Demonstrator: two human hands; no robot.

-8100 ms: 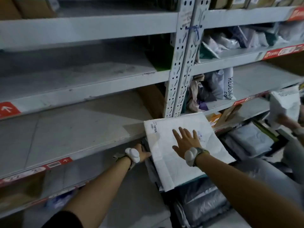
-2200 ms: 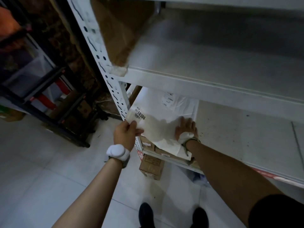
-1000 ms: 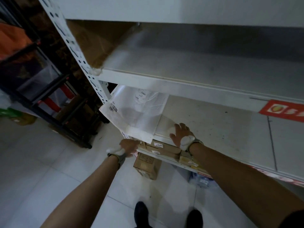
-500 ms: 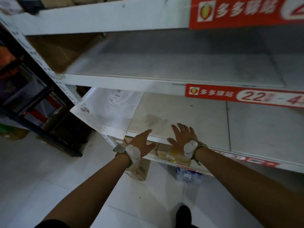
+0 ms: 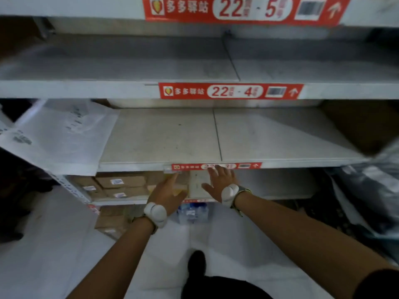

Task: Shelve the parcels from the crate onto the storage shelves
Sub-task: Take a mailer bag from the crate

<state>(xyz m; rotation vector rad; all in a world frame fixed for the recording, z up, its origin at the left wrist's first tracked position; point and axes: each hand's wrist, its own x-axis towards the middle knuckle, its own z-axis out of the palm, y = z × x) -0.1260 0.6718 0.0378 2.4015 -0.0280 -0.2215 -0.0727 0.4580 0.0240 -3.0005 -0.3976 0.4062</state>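
Observation:
A large flat white parcel (image 5: 62,134) lies on the left end of the grey middle shelf (image 5: 269,134), its near corner hanging over the shelf's front edge. My left hand (image 5: 167,192) and my right hand (image 5: 218,182) hover with spread fingers just below that shelf's front edge, holding nothing. Both hands are well to the right of the white parcel and apart from it. The crate is out of view.
Red labels (image 5: 231,91) mark the shelf fronts. Cardboard boxes (image 5: 119,184) fill the lower shelf at the left. Grey plastic-wrapped parcels (image 5: 375,186) bulge in at the right. A perforated upright (image 5: 69,186) stands at the lower left. White floor lies below.
The white parcel was laid on the left end of the middle shelf and both hands let go. The hands have drawn back from the shelf and my view has swung right.

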